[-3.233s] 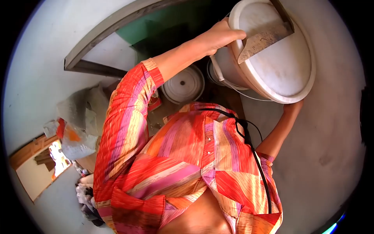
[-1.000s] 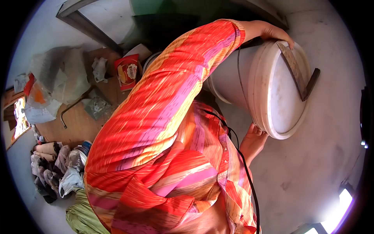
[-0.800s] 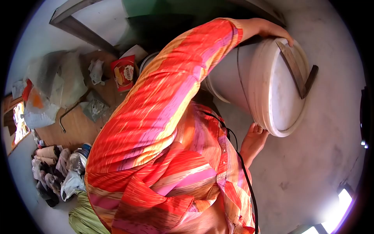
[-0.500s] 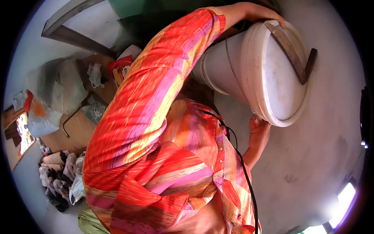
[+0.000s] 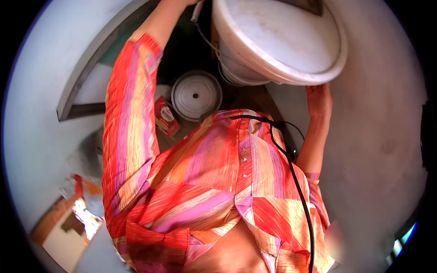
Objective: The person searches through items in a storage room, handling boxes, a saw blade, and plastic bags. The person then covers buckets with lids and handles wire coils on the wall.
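A large white plastic bucket (image 5: 234, 68) with a white lid (image 5: 287, 34) tilts toward me at the top of the view. A dark wooden piece (image 5: 314, 5) lies across the lid, cut by the frame edge. My right hand (image 5: 320, 98) holds the bucket from below at the rim, its fingertips hidden behind it. At the top edge only a sliver of my left hand (image 5: 189, 2) shows, close to the bucket's wire handle (image 5: 205, 38); its fingers are out of frame. Below the bucket sits a round metal lid (image 5: 196, 94) with a dark centre.
A red packet (image 5: 166, 118) lies beside the metal lid. To the left is a grey-framed opening (image 5: 84, 109). Plastic bags (image 5: 93, 186) sit at the lower left. A pale wall (image 5: 378, 113) rises on the right, and a black cord (image 5: 298, 195) hangs over my shirt.
The bucket has shifted up and left in view, and its lid has turned. My left hand has moved left to the top edge. The round metal lid has come into view.
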The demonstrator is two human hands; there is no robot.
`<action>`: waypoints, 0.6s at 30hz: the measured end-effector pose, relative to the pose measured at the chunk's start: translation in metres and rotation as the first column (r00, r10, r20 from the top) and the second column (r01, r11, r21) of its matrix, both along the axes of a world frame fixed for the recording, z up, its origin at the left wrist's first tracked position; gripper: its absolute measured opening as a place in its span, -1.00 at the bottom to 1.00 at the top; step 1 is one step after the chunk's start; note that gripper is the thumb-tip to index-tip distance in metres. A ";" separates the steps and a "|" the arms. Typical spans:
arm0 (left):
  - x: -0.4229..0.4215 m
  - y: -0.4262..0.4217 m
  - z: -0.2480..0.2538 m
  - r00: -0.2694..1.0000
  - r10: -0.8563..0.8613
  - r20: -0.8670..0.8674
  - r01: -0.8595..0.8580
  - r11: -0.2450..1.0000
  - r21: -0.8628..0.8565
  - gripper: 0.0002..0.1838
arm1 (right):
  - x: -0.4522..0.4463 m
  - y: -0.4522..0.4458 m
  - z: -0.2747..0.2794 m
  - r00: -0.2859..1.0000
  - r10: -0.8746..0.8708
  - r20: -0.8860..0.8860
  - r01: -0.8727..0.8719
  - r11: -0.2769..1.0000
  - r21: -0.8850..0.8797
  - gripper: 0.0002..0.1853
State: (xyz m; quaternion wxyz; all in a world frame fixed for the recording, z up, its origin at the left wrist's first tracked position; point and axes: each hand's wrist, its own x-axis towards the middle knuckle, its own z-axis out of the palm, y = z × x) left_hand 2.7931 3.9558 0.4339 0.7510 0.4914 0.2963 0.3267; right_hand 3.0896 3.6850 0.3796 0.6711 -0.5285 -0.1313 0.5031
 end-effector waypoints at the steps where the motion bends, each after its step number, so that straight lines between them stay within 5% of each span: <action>1: 0.005 -0.008 0.002 0.999 0.017 -0.044 -0.016 1.000 0.007 -0.65 | 0.006 0.000 -0.005 1.000 0.000 0.006 0.000 1.000 -0.031 -0.59; 5: 0.031 -0.025 0.011 0.987 0.090 -0.133 -0.092 0.996 -0.011 -0.70 | 0.017 0.007 -0.014 0.998 -0.004 0.055 0.005 1.000 -0.020 -0.60; 7: 0.018 0.001 -0.023 0.972 0.120 -0.203 -0.111 0.992 0.053 -0.49 | 0.018 0.011 -0.012 0.998 -0.015 0.066 0.015 1.000 0.002 -0.60; 14: -0.012 0.023 -0.050 0.980 0.157 -0.124 -0.173 0.977 -0.128 -0.46 | 0.030 -0.015 -0.026 0.994 0.051 0.094 -0.044 0.996 -0.081 -0.60; 18: -0.030 0.018 -0.067 0.925 0.373 -0.077 -0.379 0.878 -0.292 -0.53 | 0.043 -0.047 -0.044 0.996 0.022 0.086 -0.008 0.986 -0.164 -0.65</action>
